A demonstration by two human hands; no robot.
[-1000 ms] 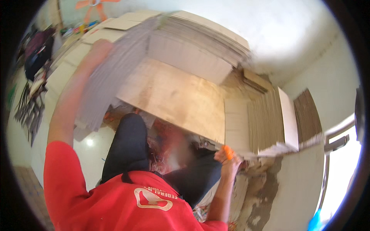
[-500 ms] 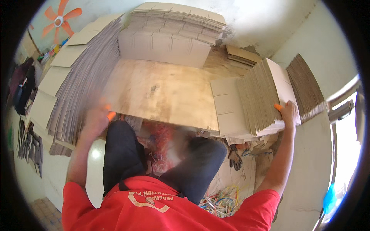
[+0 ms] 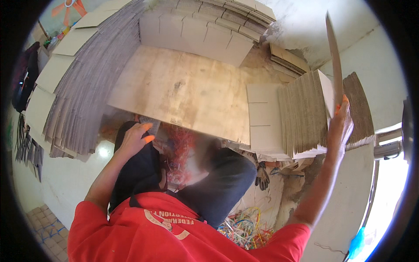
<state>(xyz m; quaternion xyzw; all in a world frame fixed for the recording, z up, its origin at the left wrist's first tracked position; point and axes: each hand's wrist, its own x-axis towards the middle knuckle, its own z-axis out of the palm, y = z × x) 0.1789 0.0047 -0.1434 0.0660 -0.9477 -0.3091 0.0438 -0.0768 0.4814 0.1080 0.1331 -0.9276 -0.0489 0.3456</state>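
At the right, my right hand is closed on the lower end of a cardboard sheet. That sheet stands upright, almost edge-on, above a leaning row of cardboard sheets. My left hand hovers over my left knee, near the front edge of the wooden board, fingers apart and holding nothing. Orange covers show on fingertips of both hands. One scored sheet lies flat at the left end of the right-hand row.
A long fanned row of cardboard runs along the left. Scored cardboard stacks line the back of the board. Another bundle stands at far right. Tangled strips and a dark glove lie below. An orange fan is at the upper left.
My right hand has lifted a cardboard sheet up from the right-hand row. My left hand has moved right and toward me, away from the left row. The view has shifted slightly.
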